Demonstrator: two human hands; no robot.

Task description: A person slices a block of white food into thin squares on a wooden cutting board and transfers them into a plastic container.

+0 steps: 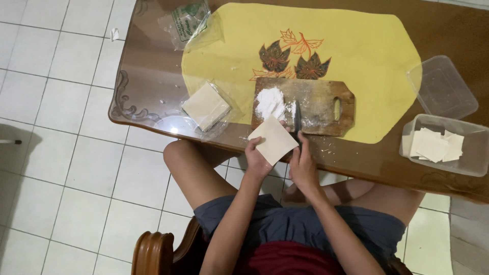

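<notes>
Our left hand (257, 162) gripped a dough square (273, 139) at the cutting board's (318, 104) near edge; our right hand (301, 165) clasped the knife (297, 122). Cut pieces filled the container (476, 153) right of the board; a stack (206, 106) remained left.

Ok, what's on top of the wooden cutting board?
On the wooden cutting board lies a mound of white flour with scattered dusting beside it. A knife rests near the front edge. The pale square sheet held by the left hand covers the board's near corner.
</notes>
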